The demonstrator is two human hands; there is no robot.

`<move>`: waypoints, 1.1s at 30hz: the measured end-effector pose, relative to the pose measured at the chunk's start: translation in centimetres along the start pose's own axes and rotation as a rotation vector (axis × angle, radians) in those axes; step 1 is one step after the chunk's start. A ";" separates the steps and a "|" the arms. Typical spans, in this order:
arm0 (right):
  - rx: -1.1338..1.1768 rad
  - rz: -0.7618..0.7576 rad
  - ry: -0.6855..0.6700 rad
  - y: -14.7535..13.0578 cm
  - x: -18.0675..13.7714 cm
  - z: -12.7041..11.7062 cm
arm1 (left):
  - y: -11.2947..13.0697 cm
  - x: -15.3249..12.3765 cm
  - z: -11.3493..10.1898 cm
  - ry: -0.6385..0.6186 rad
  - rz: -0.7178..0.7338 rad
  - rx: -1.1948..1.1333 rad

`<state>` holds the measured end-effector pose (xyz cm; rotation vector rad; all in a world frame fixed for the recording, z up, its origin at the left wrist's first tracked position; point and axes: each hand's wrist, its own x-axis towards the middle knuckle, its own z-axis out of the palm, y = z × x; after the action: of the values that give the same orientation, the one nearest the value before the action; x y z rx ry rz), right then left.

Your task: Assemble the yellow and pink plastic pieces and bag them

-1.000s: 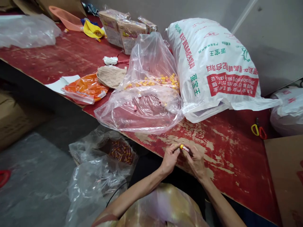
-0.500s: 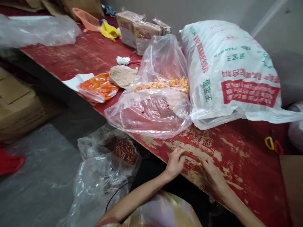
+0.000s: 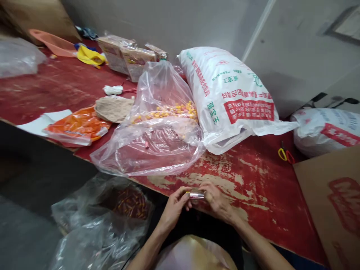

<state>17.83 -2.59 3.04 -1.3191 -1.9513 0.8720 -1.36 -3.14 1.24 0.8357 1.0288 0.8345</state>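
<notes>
Though patchy, red tabletop [image 3: 270, 174], grey wall [image 3: 216, 22].

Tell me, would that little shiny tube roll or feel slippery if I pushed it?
The little shiny tube would probably roll, since its sides look round. It may feel slippery, because it has a glossy gleam. It's likely light, too: the left hand and right hand seem to hold just its ends.

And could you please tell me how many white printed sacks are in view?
2: a large sack just right of the clear plastic bag, and a second sack at the right edge, partly behind a cardboard box. Others may be hidden.
</notes>
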 end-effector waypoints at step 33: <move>-0.825 0.521 0.229 14.7 17.4 -8.7 | 11.0 23.5 -6.0 0.365 0.574 1.281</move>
<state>27.12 19.48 -1.34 -2.3457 -1.8616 0.0602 -2.28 23.46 0.42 2.1913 1.7007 0.7497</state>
